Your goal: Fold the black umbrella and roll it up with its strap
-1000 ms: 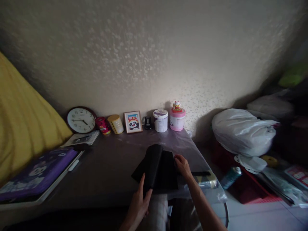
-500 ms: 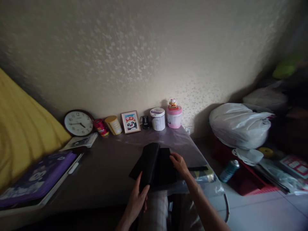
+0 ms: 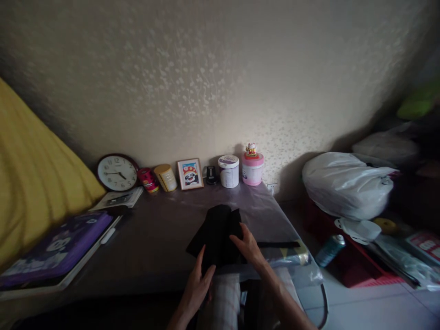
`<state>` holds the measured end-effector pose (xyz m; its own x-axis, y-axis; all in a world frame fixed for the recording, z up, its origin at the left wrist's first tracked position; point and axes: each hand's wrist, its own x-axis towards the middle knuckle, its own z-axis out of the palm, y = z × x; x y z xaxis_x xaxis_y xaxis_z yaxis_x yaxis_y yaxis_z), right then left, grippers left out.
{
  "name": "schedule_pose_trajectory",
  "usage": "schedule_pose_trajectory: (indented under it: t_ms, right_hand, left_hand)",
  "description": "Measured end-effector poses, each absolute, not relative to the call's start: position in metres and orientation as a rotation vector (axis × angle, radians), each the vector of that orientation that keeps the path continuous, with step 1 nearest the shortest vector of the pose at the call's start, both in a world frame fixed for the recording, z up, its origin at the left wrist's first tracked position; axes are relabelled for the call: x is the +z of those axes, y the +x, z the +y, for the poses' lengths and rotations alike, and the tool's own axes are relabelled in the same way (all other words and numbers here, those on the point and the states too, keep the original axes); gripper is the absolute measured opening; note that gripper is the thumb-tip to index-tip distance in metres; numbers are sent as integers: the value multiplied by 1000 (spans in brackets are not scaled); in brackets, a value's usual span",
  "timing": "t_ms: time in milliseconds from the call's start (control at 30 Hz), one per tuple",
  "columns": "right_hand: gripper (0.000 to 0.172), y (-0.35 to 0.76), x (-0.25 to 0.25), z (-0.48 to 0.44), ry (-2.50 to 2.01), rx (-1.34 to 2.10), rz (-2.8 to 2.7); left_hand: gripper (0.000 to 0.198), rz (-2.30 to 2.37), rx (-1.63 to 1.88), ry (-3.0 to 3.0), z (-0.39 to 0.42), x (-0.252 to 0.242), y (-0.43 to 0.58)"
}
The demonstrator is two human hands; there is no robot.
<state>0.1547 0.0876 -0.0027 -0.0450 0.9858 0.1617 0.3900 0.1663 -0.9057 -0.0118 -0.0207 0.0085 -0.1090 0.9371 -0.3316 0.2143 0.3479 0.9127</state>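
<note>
A piece of black cloth (image 3: 210, 229), partly folded over, lies near the front edge of the table. My left hand (image 3: 197, 284) grips its lower left edge, thumb on the near side and some fingers hidden beneath. On the other side, my right hand (image 3: 248, 243) pinches the right flap, which stands up and leans toward the middle. The cloth's exact kind cannot be made out. Right of that hand, a black strip (image 3: 279, 244) rests on the table; whether it joins the cloth is hidden.
Along the wall stand a clock (image 3: 117, 173), a red can (image 3: 148, 179), a yellow can (image 3: 165, 178), a panda picture frame (image 3: 190, 174) and two tubs (image 3: 229, 172). A purple case (image 3: 62, 247) lies left. Beyond the table's right edge are a spray can (image 3: 330, 250) and white bag (image 3: 347, 183).
My right hand has moved left, bringing the right flap of the black cloth up and inward. My left hand stays at the lower edge. The view has shifted slightly.
</note>
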Motion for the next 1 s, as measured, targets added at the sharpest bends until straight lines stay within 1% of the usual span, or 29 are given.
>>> schedule_pose_trajectory:
  t_ms: [200, 333, 667, 833, 1000]
  right_hand:
    - [45, 134, 12, 90, -1271, 1008, -1543]
    - [51, 117, 19, 94, -1248, 1026, -1576]
    - [56, 81, 28, 95, -1439, 927, -1803]
    - [53, 82, 32, 98, -1487, 909, -1873]
    - [47, 87, 31, 94, -1428, 931, -1935]
  left_hand:
    - [67, 1535, 969, 1138, -22, 6, -13]
    - [63, 1577, 1054, 1233, -20, 2, -13]
    - [67, 1603, 938, 1253, -14, -7, -13]
    - [68, 1573, 956, 1313, -13, -14, -16]
    - [70, 1546, 971, 1310, -15, -13, -15]
